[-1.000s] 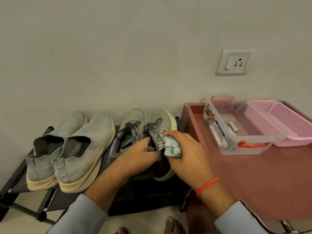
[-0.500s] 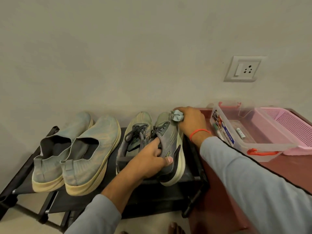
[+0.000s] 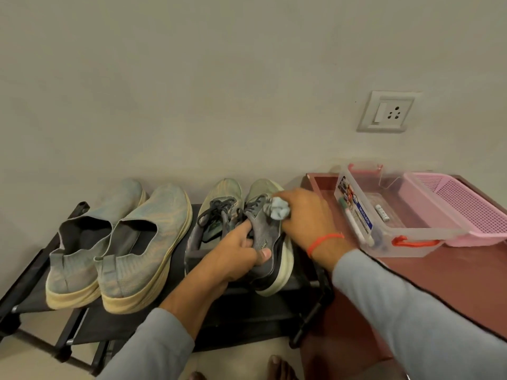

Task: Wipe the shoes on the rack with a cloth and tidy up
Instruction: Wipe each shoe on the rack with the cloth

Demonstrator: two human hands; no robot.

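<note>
A grey lace-up sneaker (image 3: 267, 237) lies tilted on its side on the black shoe rack (image 3: 236, 319). My left hand (image 3: 236, 256) grips it at the collar, thumb on the outer side. My right hand (image 3: 304, 215) holds a bunched pale blue cloth (image 3: 278, 211) against the sneaker's upper near the laces. Its mate (image 3: 216, 215) stands upright just to the left. A pair of blue-grey knit slip-ons (image 3: 118, 242) with cream soles sits at the rack's left end.
A reddish-brown table (image 3: 452, 283) stands to the right of the rack, carrying a clear plastic box (image 3: 384, 215) with red handles and a pink mesh basket (image 3: 466, 207). A wall socket (image 3: 388, 112) is above. My bare toes (image 3: 277, 367) show on the floor below.
My right hand with the cloth went from the sneaker's side up to its toe, then came back down to the upper near the laces. My left hand kept its grip on the sneaker.
</note>
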